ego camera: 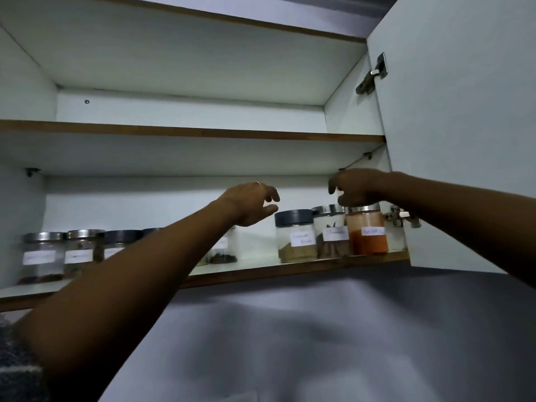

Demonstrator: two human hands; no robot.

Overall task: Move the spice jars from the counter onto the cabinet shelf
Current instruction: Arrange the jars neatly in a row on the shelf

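Along the lower cabinet shelf (261, 269) a row of spice jars is seen. At the far left two steel-lidded jars (43, 256) and two dark-lidded jars (121, 242) are noted; their labels are too blurred to be read, and the dark-lidded pair is partly covered by the left forearm. A further clear jar (226, 250) is largely hidden behind the left wrist. The left hand (249, 204) is raised in front of the shelf with fingers loosely spread, nothing being held or touched. To its right a dark-lidded jar (295, 236) of brown powder, a steel-lidded jar (332, 233) and an orange powder jar (367, 233) are set touching, at the shelf's right end. The right hand (356, 188) is placed on the orange jar's lid, which is gripped from above by curled fingers; the lid is mostly concealed. The open cabinet door (464, 126) is cut off at the right edge
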